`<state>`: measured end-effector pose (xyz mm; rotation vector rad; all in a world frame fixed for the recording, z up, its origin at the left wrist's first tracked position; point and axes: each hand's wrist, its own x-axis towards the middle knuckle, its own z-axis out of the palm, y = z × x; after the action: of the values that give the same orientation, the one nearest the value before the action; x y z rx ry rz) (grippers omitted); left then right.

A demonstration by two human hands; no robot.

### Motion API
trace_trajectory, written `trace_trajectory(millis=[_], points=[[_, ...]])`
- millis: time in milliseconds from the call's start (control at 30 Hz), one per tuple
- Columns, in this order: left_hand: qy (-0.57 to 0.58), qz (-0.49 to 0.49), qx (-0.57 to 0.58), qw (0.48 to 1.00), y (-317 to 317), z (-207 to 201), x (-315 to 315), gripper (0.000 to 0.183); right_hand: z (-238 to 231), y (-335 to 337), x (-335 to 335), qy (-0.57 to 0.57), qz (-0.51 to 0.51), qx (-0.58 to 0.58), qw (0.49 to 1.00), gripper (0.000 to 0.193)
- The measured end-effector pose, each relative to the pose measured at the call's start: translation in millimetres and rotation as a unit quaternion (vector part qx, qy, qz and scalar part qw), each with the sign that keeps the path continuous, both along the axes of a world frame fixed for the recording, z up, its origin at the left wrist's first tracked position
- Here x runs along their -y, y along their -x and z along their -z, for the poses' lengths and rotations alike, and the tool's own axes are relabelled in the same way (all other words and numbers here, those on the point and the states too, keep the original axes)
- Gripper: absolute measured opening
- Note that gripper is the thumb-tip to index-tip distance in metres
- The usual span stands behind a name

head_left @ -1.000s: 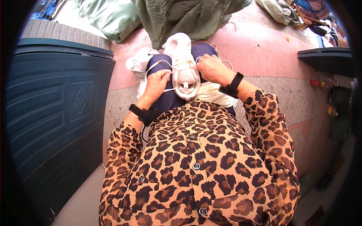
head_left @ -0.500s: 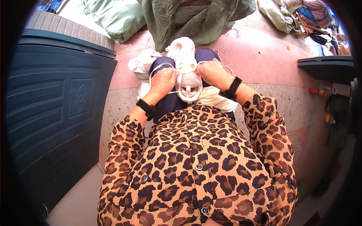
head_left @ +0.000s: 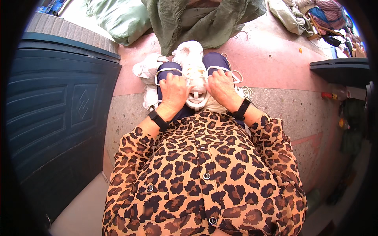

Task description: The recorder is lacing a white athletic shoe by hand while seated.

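A white sneaker (head_left: 189, 55) lies between my knees, its toe pointing away and its heel opening toward me. On its left side, my left hand (head_left: 173, 92) is closed with curled fingers, and a white shoelace (head_left: 168, 70) loops out above it over the dark blue trouser leg. Opposite, my right hand (head_left: 223, 90) is closed at the collar, and the other lace end (head_left: 237, 74) trails out to the right. Both hands are close to the shoe's tongue (head_left: 195, 93). My fingers hide the exact grip on each lace.
White cloth or shoes (head_left: 147, 67) lie left of my knee. Loose white cord (head_left: 246, 93) is by my right wrist. Green sacks (head_left: 118, 19) and a grey-green cover (head_left: 197, 23) lie ahead. A dark blue panelled door (head_left: 59, 102) stands left; a dark ledge (head_left: 334, 67) sits right.
Both hands have come nearer to me and closer in beside the shoe's collar. The lace loops now lie across the trouser legs, and the loose cord by my right wrist has come into view.
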<state>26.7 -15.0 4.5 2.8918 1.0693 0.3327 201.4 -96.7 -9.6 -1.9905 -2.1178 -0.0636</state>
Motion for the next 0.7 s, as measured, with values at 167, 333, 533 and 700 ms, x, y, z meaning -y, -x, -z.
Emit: trace_trajectory(millis=[167, 333, 533, 700], points=[[0.145, -0.052, 0.032, 0.988, 5, 2, -6, 0.016, 11, -21, 1, 0.112, 0.062, -0.130, 0.983, 0.020], [0.073, 0.016, 0.071, 0.995, -15, -8, -13, 0.021, 21, -31, 2, 0.103, 0.009, -0.302, 0.948, 0.022], [0.186, 0.128, 0.001, 0.974, -67, 7, -28, 0.016, 15, -26, 0, 0.122, 0.015, -0.278, 0.953, 0.020], [0.604, -0.047, 0.190, 0.773, -64, -5, -52, 0.021, -2, -13, -4, 0.017, 0.013, -0.199, 0.980, 0.020]])
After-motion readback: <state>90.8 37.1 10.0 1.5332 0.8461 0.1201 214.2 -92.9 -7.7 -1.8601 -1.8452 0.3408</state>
